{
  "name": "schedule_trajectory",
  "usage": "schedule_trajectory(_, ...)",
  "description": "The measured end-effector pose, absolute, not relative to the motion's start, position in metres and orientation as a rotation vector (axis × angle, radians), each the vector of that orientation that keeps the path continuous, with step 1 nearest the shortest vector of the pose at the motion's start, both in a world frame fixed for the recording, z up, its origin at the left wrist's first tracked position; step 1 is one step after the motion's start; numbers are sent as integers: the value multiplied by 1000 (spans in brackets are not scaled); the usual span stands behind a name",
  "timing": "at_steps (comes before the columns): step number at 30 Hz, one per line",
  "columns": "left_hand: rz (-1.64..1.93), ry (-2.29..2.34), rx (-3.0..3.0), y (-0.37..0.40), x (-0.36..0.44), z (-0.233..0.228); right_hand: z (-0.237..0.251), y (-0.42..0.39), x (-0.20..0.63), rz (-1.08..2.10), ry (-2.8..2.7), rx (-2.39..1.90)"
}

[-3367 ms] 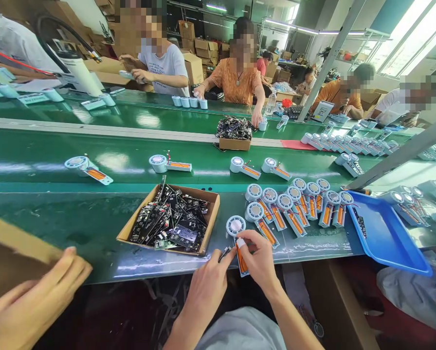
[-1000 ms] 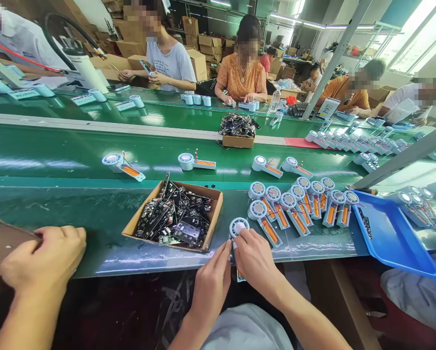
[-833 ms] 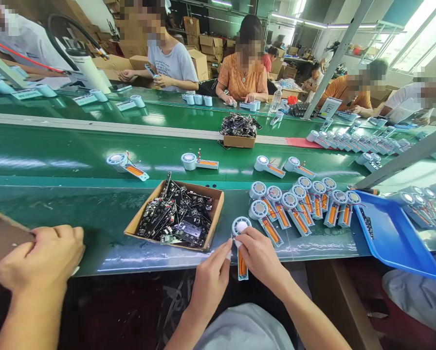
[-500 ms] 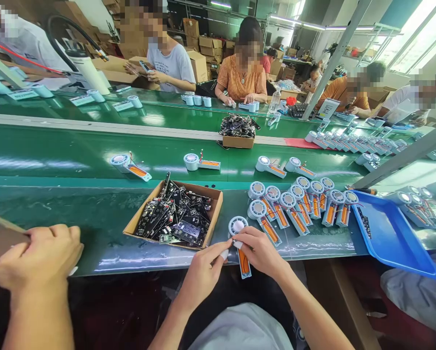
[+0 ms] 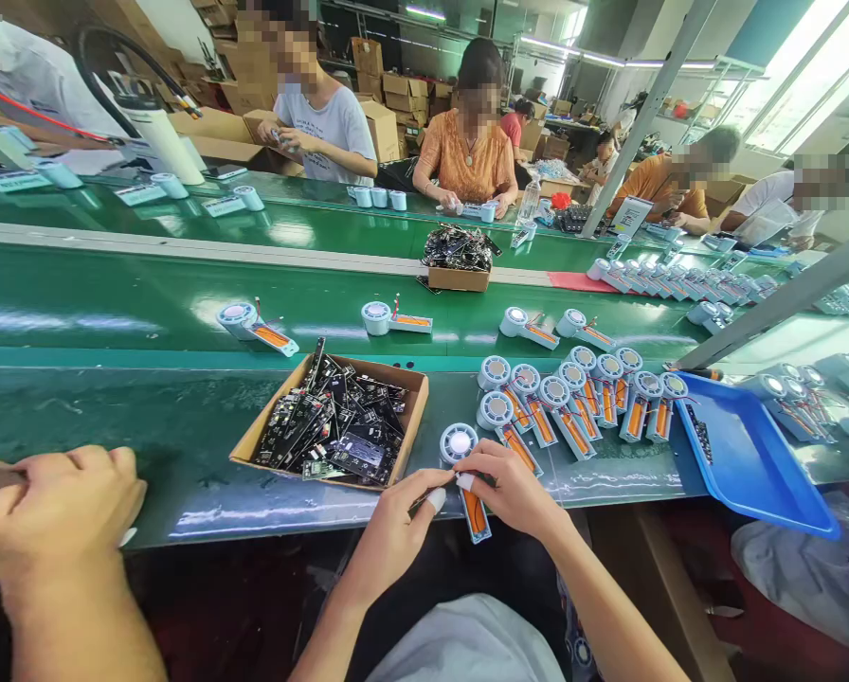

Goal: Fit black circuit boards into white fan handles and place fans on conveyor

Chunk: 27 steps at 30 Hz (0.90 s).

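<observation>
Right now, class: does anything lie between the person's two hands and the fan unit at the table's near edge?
Nothing visible does: the right hand rests on the fan unit, the left hand beside it.

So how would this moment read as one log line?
left hand: pinching small part | right hand: on fan unit | cardboard box: circuit boards, beside
</observation>
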<state>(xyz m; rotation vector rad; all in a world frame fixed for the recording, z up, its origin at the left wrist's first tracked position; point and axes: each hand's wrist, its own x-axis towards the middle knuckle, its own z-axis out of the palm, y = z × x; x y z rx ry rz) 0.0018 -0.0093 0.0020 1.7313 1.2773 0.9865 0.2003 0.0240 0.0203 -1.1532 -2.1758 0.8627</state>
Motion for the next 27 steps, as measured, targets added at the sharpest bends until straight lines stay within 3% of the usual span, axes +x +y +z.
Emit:
schedule_trajectory(6,990,1217,1454,-28,8,6,20,7,201,1327,-1658,-1334)
schedule_trajectory(10,990,1311,1311,-18,18,-8,15,8,202,1547,-1299,-1220)
schedule_trajectory(15,876,1338,1396,1,39,-13,18,2,201,1690,-1276,-1045)
schedule_trajectory(20,944,883,980,0,53,-9,17,-5,209,1637,-1251,-973)
schedule_trajectory(27,1119,1026,952,-7,54,-6,24,-3,233,1290,-1474,-1213)
